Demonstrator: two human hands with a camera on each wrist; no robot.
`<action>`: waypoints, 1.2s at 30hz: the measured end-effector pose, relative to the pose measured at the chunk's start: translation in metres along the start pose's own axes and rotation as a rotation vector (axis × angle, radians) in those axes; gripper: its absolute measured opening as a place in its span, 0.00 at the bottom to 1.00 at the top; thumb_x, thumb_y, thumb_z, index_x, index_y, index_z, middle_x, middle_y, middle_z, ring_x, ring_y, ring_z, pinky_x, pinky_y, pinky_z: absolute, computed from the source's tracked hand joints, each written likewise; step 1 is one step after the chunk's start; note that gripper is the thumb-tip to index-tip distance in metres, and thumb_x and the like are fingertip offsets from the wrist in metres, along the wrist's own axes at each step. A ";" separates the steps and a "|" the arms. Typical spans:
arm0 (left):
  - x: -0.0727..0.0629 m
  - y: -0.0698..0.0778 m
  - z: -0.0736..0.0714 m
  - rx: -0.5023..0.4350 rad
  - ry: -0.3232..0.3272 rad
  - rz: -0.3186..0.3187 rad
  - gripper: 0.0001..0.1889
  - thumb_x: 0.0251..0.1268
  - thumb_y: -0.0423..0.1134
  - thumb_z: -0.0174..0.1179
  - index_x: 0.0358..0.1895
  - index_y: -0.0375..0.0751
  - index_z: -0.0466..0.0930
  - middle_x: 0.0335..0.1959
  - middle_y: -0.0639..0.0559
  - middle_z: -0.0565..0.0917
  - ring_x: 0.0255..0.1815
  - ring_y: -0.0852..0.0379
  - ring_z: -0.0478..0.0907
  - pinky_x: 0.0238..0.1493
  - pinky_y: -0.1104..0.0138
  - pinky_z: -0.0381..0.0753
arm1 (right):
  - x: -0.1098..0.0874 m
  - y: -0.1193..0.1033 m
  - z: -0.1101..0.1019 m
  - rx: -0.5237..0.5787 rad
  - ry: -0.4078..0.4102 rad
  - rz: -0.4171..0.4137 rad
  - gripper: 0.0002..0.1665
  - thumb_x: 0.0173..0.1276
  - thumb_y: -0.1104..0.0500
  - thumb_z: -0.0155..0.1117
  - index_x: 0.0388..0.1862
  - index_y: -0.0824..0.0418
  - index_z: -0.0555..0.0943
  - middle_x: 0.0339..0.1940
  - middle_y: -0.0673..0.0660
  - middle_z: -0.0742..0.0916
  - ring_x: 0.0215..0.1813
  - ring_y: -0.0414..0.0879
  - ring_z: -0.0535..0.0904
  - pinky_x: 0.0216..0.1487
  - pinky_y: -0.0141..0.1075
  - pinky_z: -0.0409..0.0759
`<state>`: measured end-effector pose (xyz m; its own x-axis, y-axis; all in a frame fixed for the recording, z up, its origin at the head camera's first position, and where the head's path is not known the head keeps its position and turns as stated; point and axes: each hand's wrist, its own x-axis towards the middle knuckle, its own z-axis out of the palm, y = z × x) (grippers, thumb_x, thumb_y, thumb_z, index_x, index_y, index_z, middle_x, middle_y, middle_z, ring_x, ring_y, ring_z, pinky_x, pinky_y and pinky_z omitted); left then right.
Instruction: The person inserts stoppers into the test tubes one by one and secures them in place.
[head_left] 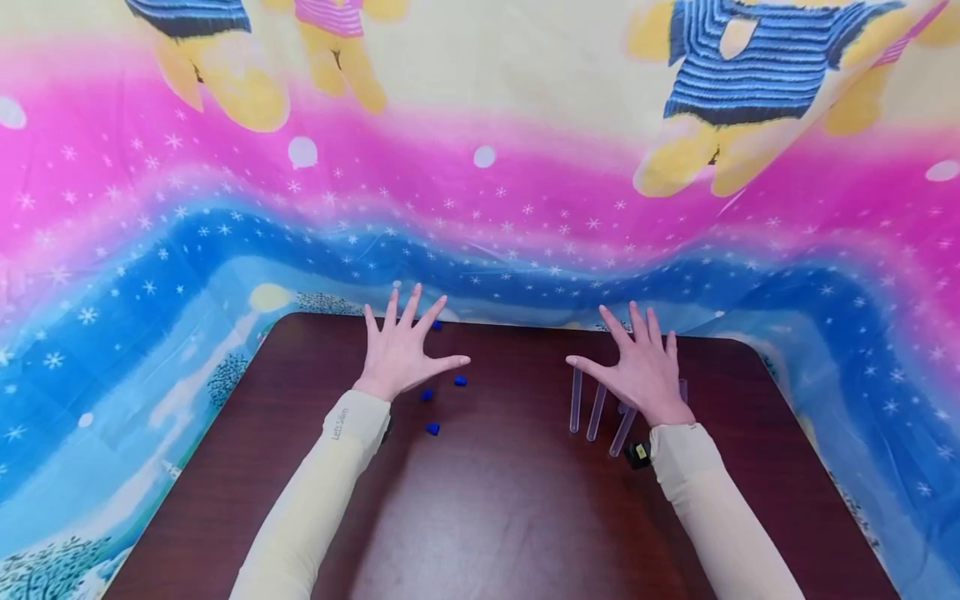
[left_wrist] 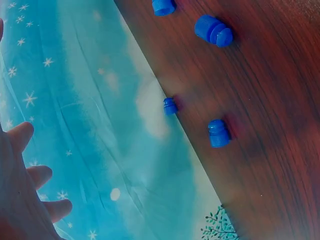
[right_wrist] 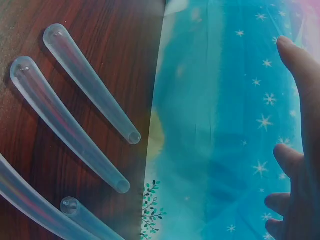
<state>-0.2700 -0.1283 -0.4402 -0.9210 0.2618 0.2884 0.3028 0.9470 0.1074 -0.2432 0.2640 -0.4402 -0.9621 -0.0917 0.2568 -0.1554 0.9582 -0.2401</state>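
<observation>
My left hand (head_left: 397, 350) is held over the far left of the table with its fingers spread wide and nothing in it. Several small blue ribbed stoppers (head_left: 432, 428) lie loose on the wood to the right of that hand; up close they look like push-in tube caps (left_wrist: 214, 31). Fingers spread in the same way, my right hand (head_left: 643, 371) hovers on the other side, holding nothing. Below and beside it lie several clear plastic test tubes (head_left: 596, 412), partly hidden by the hand. Seen from the right wrist, the tubes (right_wrist: 90, 82) have rounded closed ends pointing away from the curtain.
The dark reddish-brown wooden table (head_left: 480, 500) has rounded far corners. A printed cloth (head_left: 495, 217) with snowflakes and bears hangs right behind it and along both sides. One blue cap (left_wrist: 170, 106) sits close to the table's far edge.
</observation>
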 end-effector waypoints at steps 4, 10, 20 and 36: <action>-0.001 -0.002 0.000 -0.014 0.003 0.002 0.56 0.50 0.89 0.39 0.83 0.68 0.47 0.84 0.48 0.44 0.82 0.40 0.28 0.70 0.30 0.28 | 0.000 0.000 0.001 0.014 -0.017 0.003 0.63 0.58 0.15 0.51 0.85 0.41 0.50 0.83 0.66 0.51 0.82 0.65 0.35 0.72 0.71 0.35; -0.002 -0.003 0.001 -0.008 -0.004 0.008 0.56 0.51 0.89 0.40 0.83 0.68 0.46 0.84 0.47 0.47 0.81 0.36 0.40 0.71 0.33 0.26 | 0.001 0.000 0.003 0.051 -0.037 0.026 0.64 0.60 0.15 0.50 0.85 0.49 0.52 0.83 0.67 0.51 0.82 0.66 0.38 0.74 0.66 0.37; -0.005 0.000 0.009 -0.047 -0.061 0.023 0.57 0.54 0.87 0.40 0.83 0.57 0.50 0.82 0.45 0.54 0.81 0.39 0.48 0.76 0.42 0.30 | -0.002 -0.001 0.008 0.135 -0.039 0.045 0.57 0.70 0.26 0.55 0.82 0.63 0.57 0.80 0.70 0.57 0.79 0.69 0.49 0.72 0.67 0.52; -0.010 0.014 0.030 -0.115 -0.113 0.114 0.44 0.64 0.63 0.65 0.77 0.42 0.66 0.74 0.40 0.68 0.77 0.41 0.60 0.78 0.53 0.45 | -0.011 -0.007 0.027 0.198 -0.061 0.098 0.44 0.72 0.40 0.65 0.74 0.70 0.69 0.70 0.73 0.72 0.69 0.70 0.67 0.66 0.64 0.67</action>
<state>-0.2637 -0.1124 -0.4699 -0.8990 0.3911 0.1971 0.4264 0.8843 0.1903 -0.2381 0.2514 -0.4664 -0.9856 -0.0225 0.1676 -0.0955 0.8919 -0.4420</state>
